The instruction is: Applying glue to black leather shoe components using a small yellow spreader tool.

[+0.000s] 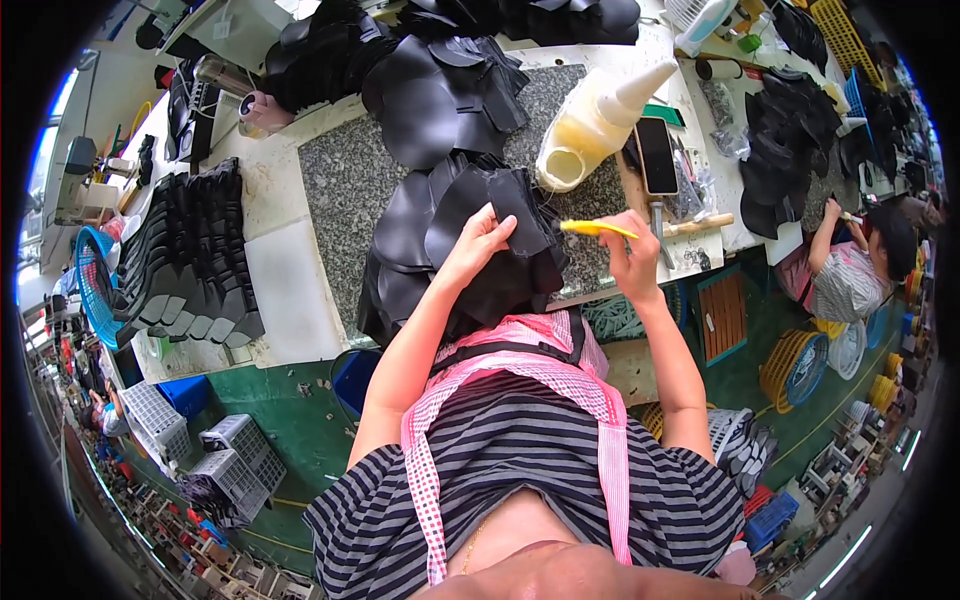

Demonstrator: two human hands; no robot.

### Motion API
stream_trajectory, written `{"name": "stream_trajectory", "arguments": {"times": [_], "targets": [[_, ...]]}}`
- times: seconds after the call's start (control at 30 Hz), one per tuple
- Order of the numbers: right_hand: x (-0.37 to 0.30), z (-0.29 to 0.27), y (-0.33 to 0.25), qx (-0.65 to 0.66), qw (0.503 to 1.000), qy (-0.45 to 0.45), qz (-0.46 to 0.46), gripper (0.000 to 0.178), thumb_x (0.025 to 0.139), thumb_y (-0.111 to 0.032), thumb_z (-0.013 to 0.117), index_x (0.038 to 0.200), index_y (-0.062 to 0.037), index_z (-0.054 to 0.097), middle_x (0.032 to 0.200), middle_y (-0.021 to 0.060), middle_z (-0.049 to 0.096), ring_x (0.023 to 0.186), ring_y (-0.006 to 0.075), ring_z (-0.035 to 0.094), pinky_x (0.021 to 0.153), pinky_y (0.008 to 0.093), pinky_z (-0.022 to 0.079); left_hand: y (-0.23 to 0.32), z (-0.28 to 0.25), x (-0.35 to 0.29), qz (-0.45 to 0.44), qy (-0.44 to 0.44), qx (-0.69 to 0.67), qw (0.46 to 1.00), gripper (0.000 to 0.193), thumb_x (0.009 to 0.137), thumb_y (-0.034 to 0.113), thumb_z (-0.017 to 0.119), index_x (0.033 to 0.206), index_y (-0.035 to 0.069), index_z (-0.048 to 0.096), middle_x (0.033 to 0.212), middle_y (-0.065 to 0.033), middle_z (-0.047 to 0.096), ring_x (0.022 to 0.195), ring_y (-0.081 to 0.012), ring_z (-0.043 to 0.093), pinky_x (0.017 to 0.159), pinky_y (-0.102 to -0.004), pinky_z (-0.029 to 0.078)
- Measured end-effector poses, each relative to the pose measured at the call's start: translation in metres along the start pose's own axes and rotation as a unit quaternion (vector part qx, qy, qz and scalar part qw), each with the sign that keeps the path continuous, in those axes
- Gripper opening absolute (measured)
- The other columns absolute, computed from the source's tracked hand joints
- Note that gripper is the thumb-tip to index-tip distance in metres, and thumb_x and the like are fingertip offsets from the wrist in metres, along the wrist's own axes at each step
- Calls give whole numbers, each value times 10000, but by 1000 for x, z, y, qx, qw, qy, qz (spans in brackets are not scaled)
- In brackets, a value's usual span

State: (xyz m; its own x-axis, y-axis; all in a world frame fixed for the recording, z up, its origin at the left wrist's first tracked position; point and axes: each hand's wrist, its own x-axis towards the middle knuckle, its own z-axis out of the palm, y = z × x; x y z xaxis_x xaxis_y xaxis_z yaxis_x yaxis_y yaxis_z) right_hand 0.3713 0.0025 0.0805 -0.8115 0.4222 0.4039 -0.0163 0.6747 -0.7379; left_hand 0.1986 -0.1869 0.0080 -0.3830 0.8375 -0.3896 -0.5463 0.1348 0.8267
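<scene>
My left hand [485, 240] is closed in a pinch at the edge of a black leather-like piece [520, 205], on top of a heap of similar black pieces [410, 245] in front of me. My right hand [632, 252] grips a yellow-handled brush [598, 229], its tip pointing left, a short way from the held piece. Beyond the brush, a cloudy plastic bottle [590, 125] with a long pale nozzle leans over the speckled stone slab [335, 180]. Yellowish contents show through its wall. More black pieces [430, 110] are stacked farther back.
A dark phone [657, 155] and a wooden-handled tool [700, 225] lie right of the slab. Rows of black shaped parts [190, 250] stand at left beside a white board [290, 285]. Another person [850, 265] works at far right. Grey crates [235, 460] sit on the green floor.
</scene>
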Motion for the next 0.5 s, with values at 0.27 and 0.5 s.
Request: {"name": "stream_trajectory", "arguments": {"times": [0.27, 0.5], "targets": [[-32, 18, 6, 8, 998, -42, -37, 289, 774, 83, 548, 1015, -29, 663, 889, 138, 637, 766, 318, 652, 679, 381, 538, -12, -3, 4, 16, 1, -45, 999, 250, 1010, 228, 563, 1216, 86, 557, 1096, 5, 669, 990, -89, 637, 870, -285, 509], [-31, 22, -13, 9, 996, 50, 69, 67, 898, -17, 617, 946, 0, 662, 761, 101, 641, 674, 229, 666, 602, 315, 510, -17, -6, 5, 12, 2, -61, 998, 254, 1002, 213, 579, 1221, 87, 554, 1102, -7, 665, 1002, -93, 639, 868, -285, 520]]}}
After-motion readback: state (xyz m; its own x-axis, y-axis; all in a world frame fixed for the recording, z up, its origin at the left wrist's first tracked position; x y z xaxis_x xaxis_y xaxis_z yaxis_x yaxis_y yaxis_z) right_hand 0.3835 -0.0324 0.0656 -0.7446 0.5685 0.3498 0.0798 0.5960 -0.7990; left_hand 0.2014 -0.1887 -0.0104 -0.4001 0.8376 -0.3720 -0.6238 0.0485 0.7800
